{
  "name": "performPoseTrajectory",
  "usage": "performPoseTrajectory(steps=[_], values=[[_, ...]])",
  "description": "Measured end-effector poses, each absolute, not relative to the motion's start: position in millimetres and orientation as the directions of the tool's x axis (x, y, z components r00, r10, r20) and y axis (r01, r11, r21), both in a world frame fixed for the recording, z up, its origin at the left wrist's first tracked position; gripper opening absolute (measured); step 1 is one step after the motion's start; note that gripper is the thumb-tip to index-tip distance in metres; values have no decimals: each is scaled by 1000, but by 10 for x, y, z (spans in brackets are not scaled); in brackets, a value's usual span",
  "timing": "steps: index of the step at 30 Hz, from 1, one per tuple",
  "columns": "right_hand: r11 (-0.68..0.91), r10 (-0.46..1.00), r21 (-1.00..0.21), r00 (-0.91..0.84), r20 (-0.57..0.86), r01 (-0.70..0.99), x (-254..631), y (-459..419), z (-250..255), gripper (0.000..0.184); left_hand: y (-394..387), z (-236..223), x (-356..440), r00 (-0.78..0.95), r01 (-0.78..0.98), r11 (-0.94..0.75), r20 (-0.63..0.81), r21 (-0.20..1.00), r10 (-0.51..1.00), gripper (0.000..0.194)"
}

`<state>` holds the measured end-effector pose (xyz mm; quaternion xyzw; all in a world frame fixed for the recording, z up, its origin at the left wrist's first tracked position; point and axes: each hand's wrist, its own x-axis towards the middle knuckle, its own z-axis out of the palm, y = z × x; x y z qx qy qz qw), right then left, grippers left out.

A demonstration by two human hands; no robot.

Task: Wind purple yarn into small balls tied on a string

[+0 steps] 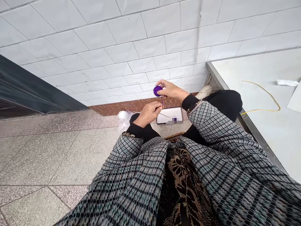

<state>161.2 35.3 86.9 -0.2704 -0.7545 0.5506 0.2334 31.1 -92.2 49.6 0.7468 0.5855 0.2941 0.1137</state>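
Observation:
A small ball of purple yarn (157,91) is gripped between the fingers and thumb of my right hand (169,89). From it a short purple strand (162,99) runs down to my left hand (150,112), whose thumb and fingertips pinch it. A thin dark line, perhaps a needle or more thread, shows just below the left fingertips; I cannot tell which. Beneath my hands lies a shallow white box (164,117) with dark edges, with a small purple item inside whose kind is blurred out.
A white ball (122,115) in clear plastic lies left of my leg. To the right stands a white table (263,131) with a metal edge, bearing a yellow cord (278,102) and a white wrapper (287,83). Ahead is a tiled wall (131,53); a dark cabinet (35,91) stands left.

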Motion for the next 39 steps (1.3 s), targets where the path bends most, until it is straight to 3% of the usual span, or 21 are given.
performPoseTrajectory(steps=[3,5,9,12,17,21,24,27,31,35,39], values=[[434,608,-853,-793,39,290,1623,340,846,29,-923,602,227,52,844,-238,368,480,928,19],[451,539,-828,-841,-46,334,1635,296,837,30,-909,647,159,-28,856,-189,408,481,912,17],[151,375,-959,-911,-169,240,1659,186,805,30,-872,661,59,-163,816,-122,426,566,890,14],[-109,332,-977,-920,-207,181,1666,146,797,33,-837,609,37,-270,747,-57,381,662,884,14],[-275,302,-958,-937,-173,88,1661,149,868,35,-735,409,38,-367,662,-18,345,749,864,15],[-277,381,-961,-916,-126,17,1630,190,892,27,-714,219,86,-369,621,-2,295,784,881,19],[-198,523,-980,-846,-99,-8,1594,242,855,23,-773,176,166,-229,662,-31,242,749,943,20],[28,640,-982,-758,-124,185,1571,290,796,26,-833,264,214,-31,756,-124,225,643,974,20],[225,553,-905,-812,-187,362,1588,274,749,26,-841,471,158,-124,820,-120,378,560,918,15],[98,387,-956,-896,-218,275,1634,178,772,24,-825,565,89,-243,805,-46,400,591,884,13],[-55,342,-973,-911,-230,225,1649,142,787,24,-833,524,98,-292,734,-16,338,679,895,14]])
